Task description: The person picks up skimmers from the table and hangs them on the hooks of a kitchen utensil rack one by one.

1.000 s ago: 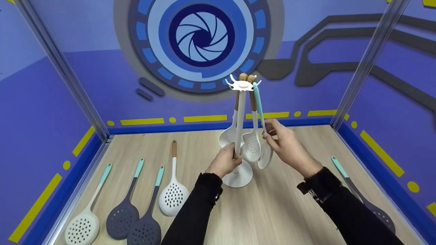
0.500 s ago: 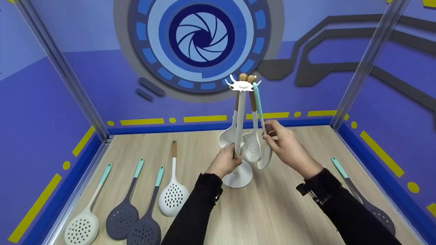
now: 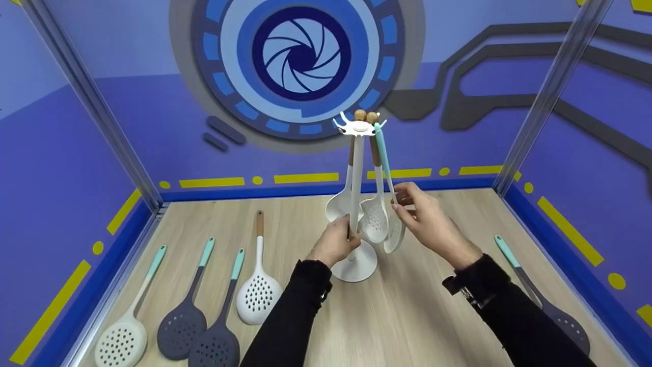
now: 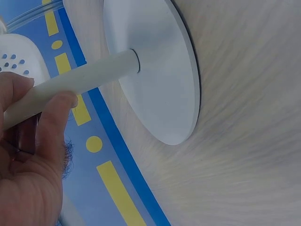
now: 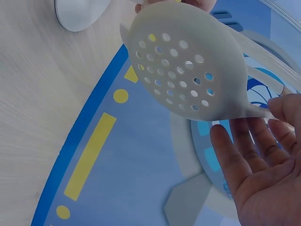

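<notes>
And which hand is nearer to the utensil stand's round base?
Left hand: it grips the pole just above the base; the right hand is farther away, rightward, pinching the turquoise-handled skimmer.

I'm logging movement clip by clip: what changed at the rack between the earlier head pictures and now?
The top of the rack has tipped slightly left, taking the upper end of the held teal-handled skimmer with it. Nothing was newly grasped or released: the left hand still holds the pole, the right hand the skimmer's neck. The loose utensils stayed put.
</notes>
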Available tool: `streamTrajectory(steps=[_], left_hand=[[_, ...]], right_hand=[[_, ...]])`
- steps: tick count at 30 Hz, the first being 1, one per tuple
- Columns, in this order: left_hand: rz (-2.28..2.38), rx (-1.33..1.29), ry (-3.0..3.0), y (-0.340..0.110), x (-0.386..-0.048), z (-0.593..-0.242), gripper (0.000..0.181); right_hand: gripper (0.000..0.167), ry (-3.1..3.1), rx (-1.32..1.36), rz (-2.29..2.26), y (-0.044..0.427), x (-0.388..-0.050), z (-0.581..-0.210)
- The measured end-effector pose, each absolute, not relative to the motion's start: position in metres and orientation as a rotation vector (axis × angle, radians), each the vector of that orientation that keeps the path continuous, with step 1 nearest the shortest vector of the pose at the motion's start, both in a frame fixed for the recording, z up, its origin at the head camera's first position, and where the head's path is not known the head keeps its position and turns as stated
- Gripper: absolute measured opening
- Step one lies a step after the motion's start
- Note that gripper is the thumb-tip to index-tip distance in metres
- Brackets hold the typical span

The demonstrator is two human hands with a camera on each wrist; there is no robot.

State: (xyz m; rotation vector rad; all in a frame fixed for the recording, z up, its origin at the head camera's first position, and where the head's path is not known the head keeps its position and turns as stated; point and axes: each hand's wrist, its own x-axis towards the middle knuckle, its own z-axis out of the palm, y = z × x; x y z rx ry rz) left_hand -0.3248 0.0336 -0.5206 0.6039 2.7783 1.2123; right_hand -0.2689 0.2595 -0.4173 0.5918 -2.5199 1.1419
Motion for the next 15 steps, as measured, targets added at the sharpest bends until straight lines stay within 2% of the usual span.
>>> streamTrajectory(steps=[15], left_hand=[[1.229,0.607,2.786,0.034,-0.325,-0.522,0.03]], right_hand=[[0.033,-2.558,0.52,1.099,0.278,-0.26,-0.42]])
